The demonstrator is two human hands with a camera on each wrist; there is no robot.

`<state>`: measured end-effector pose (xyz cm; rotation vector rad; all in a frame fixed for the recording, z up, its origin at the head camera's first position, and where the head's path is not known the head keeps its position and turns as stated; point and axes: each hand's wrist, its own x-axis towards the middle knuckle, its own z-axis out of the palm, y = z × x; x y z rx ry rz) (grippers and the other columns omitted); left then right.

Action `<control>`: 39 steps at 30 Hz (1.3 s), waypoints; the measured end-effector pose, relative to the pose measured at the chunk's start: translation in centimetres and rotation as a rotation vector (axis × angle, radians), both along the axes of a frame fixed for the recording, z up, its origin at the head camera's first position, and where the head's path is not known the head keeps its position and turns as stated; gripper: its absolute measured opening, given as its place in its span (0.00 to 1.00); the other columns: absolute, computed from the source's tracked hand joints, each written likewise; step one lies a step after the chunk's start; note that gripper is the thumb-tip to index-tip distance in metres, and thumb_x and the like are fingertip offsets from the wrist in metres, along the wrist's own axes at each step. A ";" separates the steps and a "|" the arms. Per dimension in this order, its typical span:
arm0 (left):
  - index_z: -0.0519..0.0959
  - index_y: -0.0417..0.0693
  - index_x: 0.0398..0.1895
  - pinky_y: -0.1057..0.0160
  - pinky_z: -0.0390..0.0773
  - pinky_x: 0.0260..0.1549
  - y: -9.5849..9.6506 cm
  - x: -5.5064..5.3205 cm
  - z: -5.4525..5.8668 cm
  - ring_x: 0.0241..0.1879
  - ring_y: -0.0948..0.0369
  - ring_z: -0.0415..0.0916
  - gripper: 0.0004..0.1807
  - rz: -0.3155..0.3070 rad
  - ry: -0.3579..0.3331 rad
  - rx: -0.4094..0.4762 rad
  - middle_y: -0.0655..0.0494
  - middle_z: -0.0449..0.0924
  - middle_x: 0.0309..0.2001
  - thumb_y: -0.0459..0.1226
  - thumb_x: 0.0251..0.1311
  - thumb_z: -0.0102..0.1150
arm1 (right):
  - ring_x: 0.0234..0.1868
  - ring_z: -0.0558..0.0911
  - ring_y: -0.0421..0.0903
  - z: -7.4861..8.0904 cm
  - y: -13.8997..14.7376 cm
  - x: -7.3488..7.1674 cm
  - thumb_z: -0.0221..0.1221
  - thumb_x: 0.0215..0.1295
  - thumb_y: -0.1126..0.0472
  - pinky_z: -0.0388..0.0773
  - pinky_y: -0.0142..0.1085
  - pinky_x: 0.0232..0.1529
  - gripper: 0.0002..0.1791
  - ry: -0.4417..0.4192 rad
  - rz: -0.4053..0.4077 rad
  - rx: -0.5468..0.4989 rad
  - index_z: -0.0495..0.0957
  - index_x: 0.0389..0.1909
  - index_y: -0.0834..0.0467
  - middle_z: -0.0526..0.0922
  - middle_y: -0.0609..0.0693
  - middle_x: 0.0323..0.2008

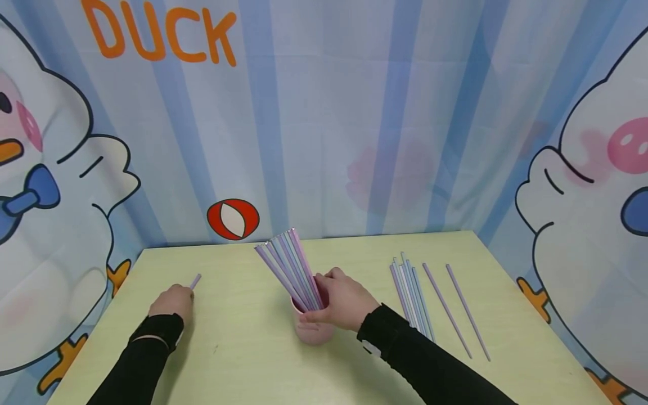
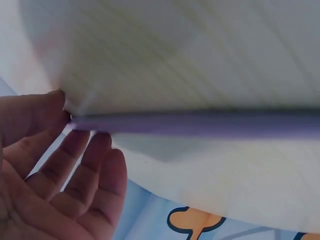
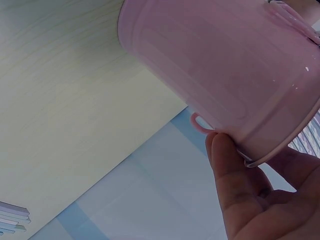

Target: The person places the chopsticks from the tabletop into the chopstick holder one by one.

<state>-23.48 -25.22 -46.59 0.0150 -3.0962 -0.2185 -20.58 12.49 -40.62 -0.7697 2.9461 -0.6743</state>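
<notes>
At the left of the table, my left hand [image 1: 172,302] pinches a purple straw [image 1: 196,280] near one end. The straw [image 2: 210,124] runs across the left wrist view, its end at the thumb and fingertips. Near the table's middle stands a small pink bucket [image 1: 314,332] with a bundle of purple and blue straws [image 1: 291,270] leaning left in it. My right hand [image 1: 344,301] grips the bucket's rim, with the thumb on the near side. A small loop [image 3: 200,123] sticks out from the bucket wall beside the fingers [image 3: 227,165] in the right wrist view.
Right of the bucket lies a group of several purple, white and blue straws [image 1: 411,298], partly behind the right sleeve. Two single purple straws [image 1: 447,309] [image 1: 468,312] lie further right. A printed cloth [image 1: 324,112] hangs behind the light wooden table [image 1: 243,371].
</notes>
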 end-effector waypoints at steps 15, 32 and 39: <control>0.72 0.36 0.29 0.46 0.77 0.26 0.8 -0.1 -0.7 0.24 0.50 0.73 0.06 -0.039 0.057 0.082 0.44 0.75 0.23 0.22 0.63 0.50 | 0.43 0.77 0.47 0.0 0.0 0.2 0.67 0.46 0.31 0.80 0.42 0.48 0.49 0.007 -0.002 -0.006 0.73 0.63 0.60 0.75 0.54 0.48; 0.66 0.24 0.60 0.45 0.81 0.35 3.6 -0.2 5.6 0.35 0.45 0.74 0.26 0.035 0.115 0.347 0.34 0.75 0.41 0.29 0.61 0.55 | 0.43 0.77 0.47 0.2 -0.1 0.1 0.67 0.46 0.31 0.80 0.43 0.49 0.48 -0.002 -0.001 -0.014 0.73 0.63 0.59 0.75 0.55 0.48; 0.61 0.31 0.60 0.48 0.83 0.35 5.9 0.7 8.2 0.40 0.47 0.76 0.23 0.053 0.237 0.557 0.39 0.72 0.45 0.34 0.66 0.50 | 0.43 0.77 0.47 -0.1 0.0 -0.1 0.66 0.46 0.30 0.80 0.42 0.48 0.49 -0.013 -0.005 0.003 0.72 0.64 0.57 0.74 0.54 0.49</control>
